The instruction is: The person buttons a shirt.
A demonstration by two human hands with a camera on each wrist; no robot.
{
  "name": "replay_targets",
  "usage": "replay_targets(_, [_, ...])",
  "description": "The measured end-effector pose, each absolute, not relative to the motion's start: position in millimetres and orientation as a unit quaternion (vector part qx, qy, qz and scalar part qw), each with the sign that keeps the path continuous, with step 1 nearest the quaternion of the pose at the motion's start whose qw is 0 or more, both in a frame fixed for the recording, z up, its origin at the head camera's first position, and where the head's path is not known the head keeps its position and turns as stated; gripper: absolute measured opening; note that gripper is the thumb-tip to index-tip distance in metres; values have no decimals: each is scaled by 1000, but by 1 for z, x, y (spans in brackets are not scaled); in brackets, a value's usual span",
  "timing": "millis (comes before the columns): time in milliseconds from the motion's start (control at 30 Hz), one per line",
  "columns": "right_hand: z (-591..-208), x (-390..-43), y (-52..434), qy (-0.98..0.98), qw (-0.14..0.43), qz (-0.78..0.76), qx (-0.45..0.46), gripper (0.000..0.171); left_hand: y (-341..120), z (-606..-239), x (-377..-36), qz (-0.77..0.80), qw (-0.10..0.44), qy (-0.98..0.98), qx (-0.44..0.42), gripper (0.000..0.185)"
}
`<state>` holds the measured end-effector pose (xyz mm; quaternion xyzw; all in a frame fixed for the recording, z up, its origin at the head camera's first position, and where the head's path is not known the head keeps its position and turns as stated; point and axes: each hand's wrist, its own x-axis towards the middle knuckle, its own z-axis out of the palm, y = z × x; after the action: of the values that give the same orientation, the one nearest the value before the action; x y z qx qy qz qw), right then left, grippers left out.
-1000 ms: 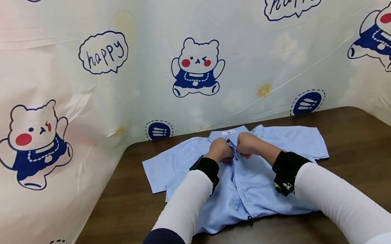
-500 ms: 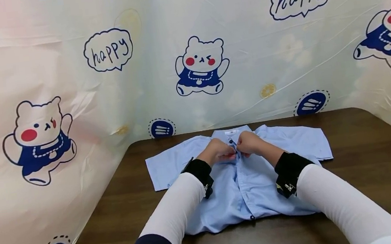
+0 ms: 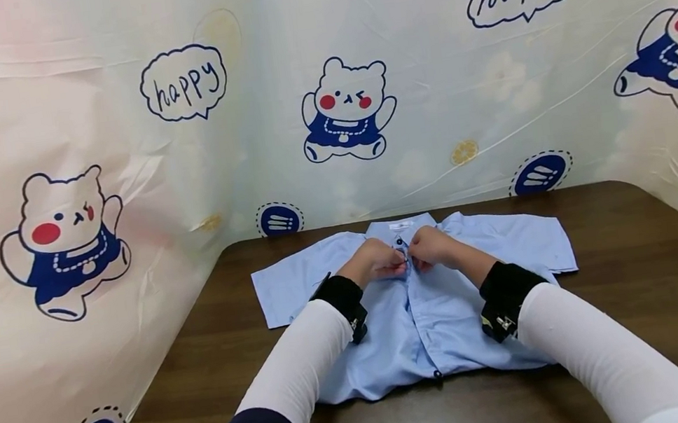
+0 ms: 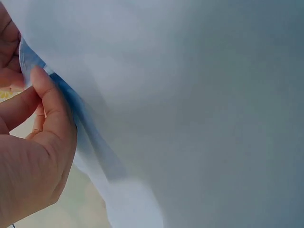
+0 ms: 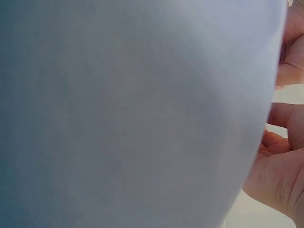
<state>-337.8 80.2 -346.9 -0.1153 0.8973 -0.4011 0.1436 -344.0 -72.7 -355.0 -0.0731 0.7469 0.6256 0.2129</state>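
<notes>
A light blue short-sleeved shirt (image 3: 386,333) lies front up on the table, collar toward the far edge. Both hands meet at its front placket, just below the collar. My left hand (image 3: 377,261) pinches the placket edge between thumb and fingers; in the left wrist view the left hand (image 4: 42,137) holds a fold of blue cloth. Close beside it, my right hand (image 3: 434,247) pinches the other side of the placket with curled fingers. A dark button (image 3: 399,241) shows just above the hands. Cloth fills most of the right wrist view and hides the right fingertips.
The brown wooden table (image 3: 207,376) extends around the shirt on both sides and in front. A patterned curtain (image 3: 231,161) with bears hangs behind and at the sides. Another dark button (image 3: 438,374) sits at the shirt's near hem.
My left hand has turned, its wrist and forearm swinging left, while its fingers stay at the placket. The right hand remains almost in place. The head view has shifted slightly.
</notes>
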Motion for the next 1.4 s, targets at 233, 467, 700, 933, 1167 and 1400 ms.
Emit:
replay_targets(233, [-348,-338,80,900,143,-389,-133,16,-73,-355,-342,642,206,734,-89,12])
replay_targets(467, [-345,-332,79,912,120,-365,-144,15,-72,-352,-339,637,168,744,-111,14])
replay_targets(700, [-344,-330,79,914,105,-364,-145,16,-65,-351,-335,591,117,787,-129,21])
replay_targets(933, [-343,-332,78,911,115,-375,-128,17,-62,-352,-335,594,96,789,-128,13])
replay_targets(1167, [-343,-333,79,910,116,-378,-125,18,-62,-351,-333,586,87,797,-115,6])
replay_targets(1400, [-343,-331,80,911,111,-376,-130,16,-61,-352,-331,569,76,812,-108,9])
